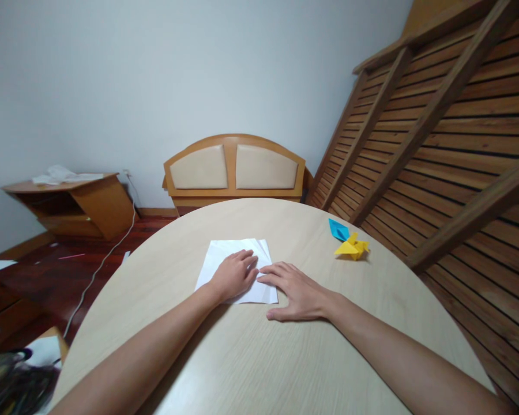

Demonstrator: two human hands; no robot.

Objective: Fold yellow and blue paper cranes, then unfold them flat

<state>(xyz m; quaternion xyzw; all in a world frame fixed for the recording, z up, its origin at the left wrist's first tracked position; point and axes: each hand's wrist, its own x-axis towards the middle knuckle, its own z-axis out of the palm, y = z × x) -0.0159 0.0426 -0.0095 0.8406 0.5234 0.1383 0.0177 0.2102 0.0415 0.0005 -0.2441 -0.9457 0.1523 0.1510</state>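
Note:
A sheet of white paper (pixel 216 259) with crease lines lies on the round, light wooden table (pixel 237 363). My left hand (pixel 236 275) rests flat on the middle of the sheet, fingers stretched toward the right. My right hand (pixel 296 291) is at the sheet's right edge, its fingertips over the paper and its thumb apart, on or just above the table. Nothing shows in the grasp of either hand. Part of the paper is hidden beneath my hands.
Right of the paper sit a yellow origami figure (pixel 353 248) and a blue folded paper piece (pixel 338 229). Beyond the table stands a padded headboard (pixel 233 192). A slatted wooden frame (pixel 458 132) leans at right. A low cabinet (pixel 99 207) and white cable (pixel 96 271) are at left.

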